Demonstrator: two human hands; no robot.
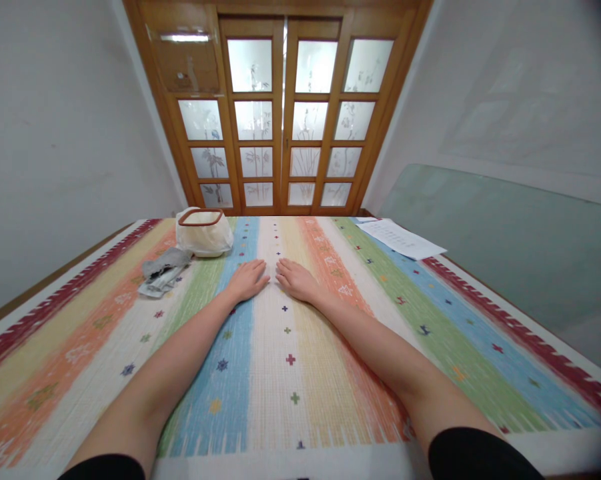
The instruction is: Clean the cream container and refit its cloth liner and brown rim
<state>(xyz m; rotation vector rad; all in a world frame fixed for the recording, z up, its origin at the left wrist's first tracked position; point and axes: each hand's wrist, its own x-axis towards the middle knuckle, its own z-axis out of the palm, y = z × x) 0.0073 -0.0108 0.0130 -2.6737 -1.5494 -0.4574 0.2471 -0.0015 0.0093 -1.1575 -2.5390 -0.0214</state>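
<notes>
Near the middle of the cloth-covered worktop [275, 373], the two hands I follow from my remote seat rest palm down, fingertips toward twelve o'clock. Left hand [249, 279] and right hand [294, 279] lie side by side with a narrow gap between them; I judge this an even, neutral pose, the forearms coming in from seven and five o'clock. Each grip is relaxed and spread flat: the fingers are nearly straight and close together, and I see nothing held, though whatever the palms might cover is hidden from me. At ten o'clock a basket [203, 243] with a brown rim stands upright, and a thin plastic bag [225, 233] wraps its sides, probably as a liner turned outward; its contents are out of my sight. Close beside it, at nine o'clock from the hands, a crumpled grey bundle [165, 262] lies loose; I cannot tell what it is, but its spot looks within easy reach of the left hand. Over at two o'clock, printed papers [403, 240] lie flat, likely put there to be out of the hands' way; their text is too small for me to read.
</notes>
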